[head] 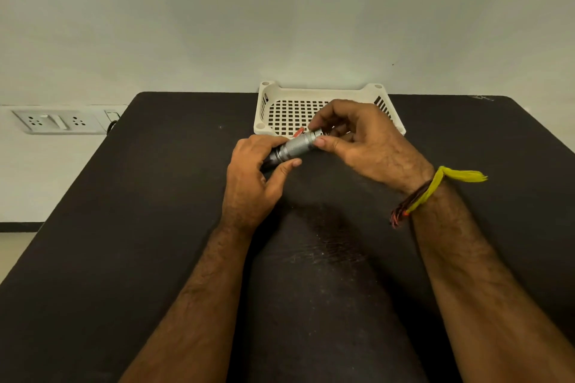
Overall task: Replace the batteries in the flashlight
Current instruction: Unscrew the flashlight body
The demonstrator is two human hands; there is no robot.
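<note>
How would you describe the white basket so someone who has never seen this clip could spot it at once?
Start from the black table and go to its far edge, against the pale wall. There, just beyond the right hand and the silver flashlight that both hands hold, sits the white basket. It is the only perforated thing there: a shallow tray with a grid of square holes.

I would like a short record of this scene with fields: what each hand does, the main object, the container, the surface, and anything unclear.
left hand: left hand grips the dark end of the flashlight
right hand: right hand pinches the other end with thumb and fingers
main object: silver flashlight, held above the table, tilted
container: white basket, at the far edge of the table, behind the hands
surface: black table
unclear: small red thing behind the flashlight, cannot tell what it is
</note>
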